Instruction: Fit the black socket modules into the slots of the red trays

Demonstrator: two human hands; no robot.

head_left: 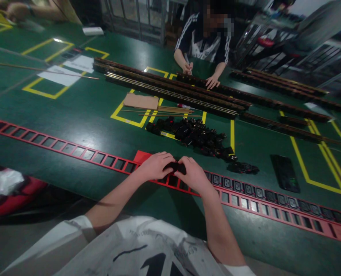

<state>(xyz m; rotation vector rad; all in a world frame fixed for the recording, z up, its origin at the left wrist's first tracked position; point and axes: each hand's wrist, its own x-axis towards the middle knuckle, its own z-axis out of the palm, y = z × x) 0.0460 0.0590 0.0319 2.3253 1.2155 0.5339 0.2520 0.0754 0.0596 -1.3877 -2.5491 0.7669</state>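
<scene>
Above a long red slotted strip (89, 154), my left hand (157, 165) and my right hand (193, 173) pinch a small black piece (175, 166) from either side. It looks like one of the black sockets, though fingers cover much of it. To the right of my hands, a row of black sockets (238, 186) runs along the far side of the strip. Just beyond my hands lies a loose pile of black sockets (193, 134). A flat red piece (143, 156) shows beside my left hand.
Long dark rails (170, 90) cross the table beyond the pile, near cardboard (140, 101) and thin sticks (173, 110). A black phone (285, 173) lies at the right. Opposite, a co-worker (203, 42) holds a pen over a rail. Papers (59, 75) lie at the left.
</scene>
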